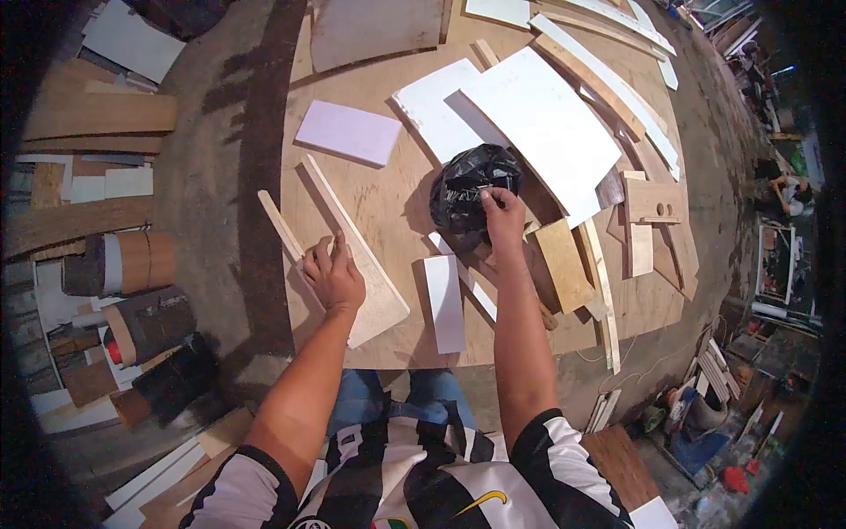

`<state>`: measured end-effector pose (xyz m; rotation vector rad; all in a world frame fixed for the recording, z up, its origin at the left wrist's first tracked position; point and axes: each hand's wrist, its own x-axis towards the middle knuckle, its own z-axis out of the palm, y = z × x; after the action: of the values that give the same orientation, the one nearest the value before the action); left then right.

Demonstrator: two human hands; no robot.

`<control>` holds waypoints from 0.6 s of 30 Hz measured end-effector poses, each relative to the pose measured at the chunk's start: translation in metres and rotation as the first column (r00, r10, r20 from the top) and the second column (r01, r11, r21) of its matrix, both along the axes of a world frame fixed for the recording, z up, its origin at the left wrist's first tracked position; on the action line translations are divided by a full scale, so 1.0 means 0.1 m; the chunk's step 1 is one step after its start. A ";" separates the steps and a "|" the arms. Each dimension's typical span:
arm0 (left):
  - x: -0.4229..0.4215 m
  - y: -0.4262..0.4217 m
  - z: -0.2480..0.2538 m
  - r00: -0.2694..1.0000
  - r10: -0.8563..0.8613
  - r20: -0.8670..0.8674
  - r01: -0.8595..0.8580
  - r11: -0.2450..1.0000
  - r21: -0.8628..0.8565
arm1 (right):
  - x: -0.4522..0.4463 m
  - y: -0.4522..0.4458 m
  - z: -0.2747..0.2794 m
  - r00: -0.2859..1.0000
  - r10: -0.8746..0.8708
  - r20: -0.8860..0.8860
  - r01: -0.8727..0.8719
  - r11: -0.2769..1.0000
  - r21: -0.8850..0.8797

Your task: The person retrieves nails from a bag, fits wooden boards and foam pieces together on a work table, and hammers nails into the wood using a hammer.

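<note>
My left hand (335, 278) lies on the wood at the left of the table, its fingers spread. Under and beside it are a narrow wooden strip (280, 222) and a longer pale wooden board (374, 286), set at a slant to each other. My right hand (506, 219) is over a black plastic bag (451, 207), thumb and fingertips pinched together. Thin shiny nails (467, 195) show inside the bag's opening. A small bright piece at the fingertips looks like a nail, mostly hidden by them.
A pinkish block (349, 133) and white panels (546, 123) lie beyond my hands. Near the front edge is a white offcut (444, 304), with a yellowish block (564, 264) to its right. Wooden strips (599, 84) crowd the right side. Stacked boards (97, 119) stand left of the table (397, 348).
</note>
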<state>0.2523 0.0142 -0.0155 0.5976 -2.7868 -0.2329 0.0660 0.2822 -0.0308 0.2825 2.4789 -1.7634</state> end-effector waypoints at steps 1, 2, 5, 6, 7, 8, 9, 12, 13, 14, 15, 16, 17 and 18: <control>0.00 0.00 0.00 1.000 -0.002 0.001 0.002 1.000 0.000 | 0.01 0.00 0.04 1.000 -0.001 0.013 0.001 1.000 0.003; 0.00 0.01 0.01 1.000 0.005 0.013 -0.005 1.000 -0.002 | 0.01 0.00 0.07 1.000 -0.001 0.026 0.001 1.000 0.006; 0.01 0.01 0.00 1.000 0.013 0.022 -0.013 1.000 0.002 | 0.01 -0.01 0.12 0.999 -0.003 0.041 -0.003 0.988 0.155; 0.01 0.01 -0.01 1.000 0.014 0.019 -0.014 1.000 0.007 | 0.02 -0.01 0.16 0.999 -0.003 0.042 -0.003 0.988 0.155; 0.01 0.00 -0.02 1.000 0.014 0.020 -0.014 1.000 0.007 | 0.04 -0.02 0.20 0.996 0.062 -0.070 -0.033 0.936 0.351; 0.01 0.00 -0.03 1.000 0.014 0.021 -0.014 1.000 -0.010 | 0.05 -0.03 0.23 0.975 0.147 -0.165 -0.037 0.845 0.534; 0.01 0.00 -0.04 1.000 0.015 0.022 -0.014 1.000 -0.026 | 0.07 -0.07 0.31 0.976 0.146 -0.164 -0.037 0.845 0.534; 0.01 0.00 -0.03 1.000 0.013 0.022 -0.012 1.000 -0.027 | 0.10 -0.25 0.42 0.961 0.226 -0.161 -0.085 0.793 0.604; 0.01 0.00 -0.03 1.000 0.011 0.023 -0.011 1.000 -0.027 | 0.09 -0.30 0.40 0.950 0.264 -0.168 -0.105 0.775 0.623; 0.01 0.00 -0.02 0.999 0.016 0.028 -0.015 1.000 -0.020 | 0.09 -0.34 0.38 0.938 0.300 -0.174 -0.123 0.758 0.641; 0.00 0.01 0.00 0.999 0.021 0.031 -0.021 1.000 -0.012 | 0.07 -0.38 0.38 0.938 0.299 -0.174 -0.123 0.759 0.640; -0.01 0.02 0.02 0.999 0.021 0.031 -0.021 1.000 -0.012 | 0.05 -0.42 0.38 0.934 0.326 -0.147 -0.154 0.738 0.657; -0.01 0.02 0.04 1.000 0.008 0.026 -0.008 1.000 0.004 | 0.04 -0.46 0.37 0.929 0.352 -0.119 -0.186 0.718 0.671; -0.02 0.02 0.06 1.000 -0.004 0.018 0.004 1.000 0.019 | 0.02 -0.49 0.37 0.928 0.352 -0.120 -0.187 0.720 0.668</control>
<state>0.2503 0.0160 -0.0097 0.6017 -2.8066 -0.2567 0.0676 0.2328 0.0064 -0.2779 3.0333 -0.8075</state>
